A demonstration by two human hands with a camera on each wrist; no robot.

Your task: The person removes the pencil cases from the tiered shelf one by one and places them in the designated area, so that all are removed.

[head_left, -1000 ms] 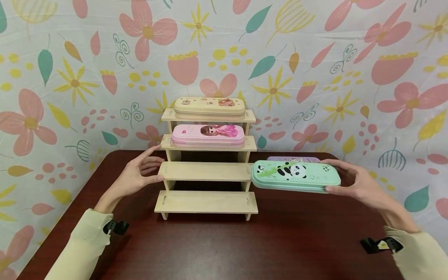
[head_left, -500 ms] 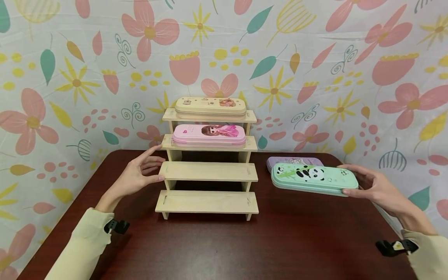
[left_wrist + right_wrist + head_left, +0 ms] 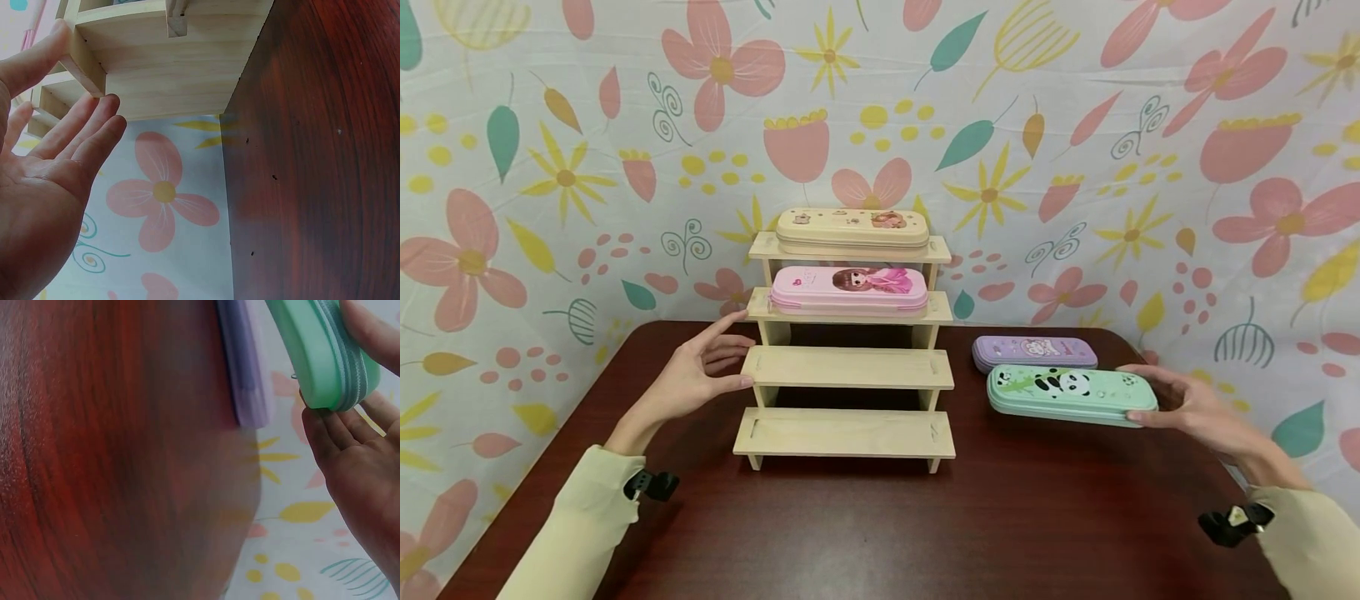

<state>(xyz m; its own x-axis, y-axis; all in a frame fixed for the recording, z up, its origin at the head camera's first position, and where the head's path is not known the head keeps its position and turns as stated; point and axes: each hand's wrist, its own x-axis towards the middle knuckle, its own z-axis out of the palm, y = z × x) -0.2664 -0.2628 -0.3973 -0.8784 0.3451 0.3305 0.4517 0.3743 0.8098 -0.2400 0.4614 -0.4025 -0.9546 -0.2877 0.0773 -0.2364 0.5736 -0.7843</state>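
Observation:
My right hand (image 3: 1187, 408) grips the right end of a mint-green pencil case (image 3: 1060, 396) with a panda and bamboo on its lid. In the right wrist view the thumb lies on one side of this case (image 3: 319, 362) and the fingers on the other. A purple pencil case (image 3: 1052, 350) lies just behind it on the table. With fingers spread, my left hand (image 3: 688, 383) touches the left ends of the middle shelves of a wooden four-step rack (image 3: 846, 367). In the left wrist view its thumb and fingertips meet the rack's wooden edges (image 3: 87, 62).
On the rack's top shelf sits a cream pencil case (image 3: 850, 232). A pink one (image 3: 850, 290) with a girl on its lid occupies the shelf below. The two lower shelves are bare wood. The dark red-brown table (image 3: 850, 533) backs onto a flower-print cloth (image 3: 1045, 83).
The green pencil case has moved right, away from the rack's edge, and then lower, in my right hand. More of the purple case now shows. My left hand stays at the rack.

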